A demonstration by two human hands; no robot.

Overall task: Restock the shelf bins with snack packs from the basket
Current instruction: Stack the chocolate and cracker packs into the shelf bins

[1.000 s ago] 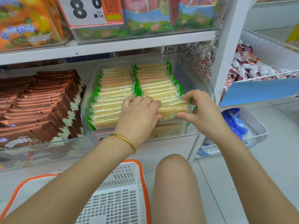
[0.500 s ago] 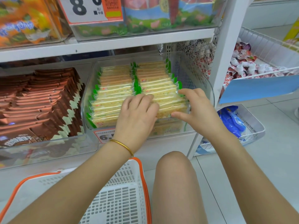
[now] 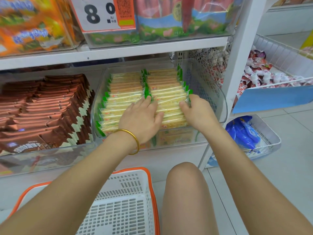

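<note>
Two rows of yellow cracker packs (image 3: 166, 92) with green ends stand in a clear shelf bin (image 3: 223, 106) on the lower shelf. My left hand (image 3: 141, 117), a gold bangle on its wrist, lies flat with straight fingers on the packs where the two rows meet. My right hand (image 3: 197, 111) is at the right end of the right row, thumb on top and fingers curled down over the green ends. The white basket (image 3: 122, 200) with an orange rim stands on the floor below my arms; the part I can see holds no packs.
A bin of brown snack packs (image 3: 42, 107) stands left of the cracker bin. The shelf above carries bags and a price tag (image 3: 100, 14). Right of the white upright, a wire basket (image 3: 279, 53) holds red-white sweets, and a low tray (image 3: 271, 138) holds blue packs. My knee (image 3: 184, 184) is beside the basket.
Both hands have slid further back into the bin along the right row. The pack held at the front now sits in the row, and the left fingers have straightened.
</note>
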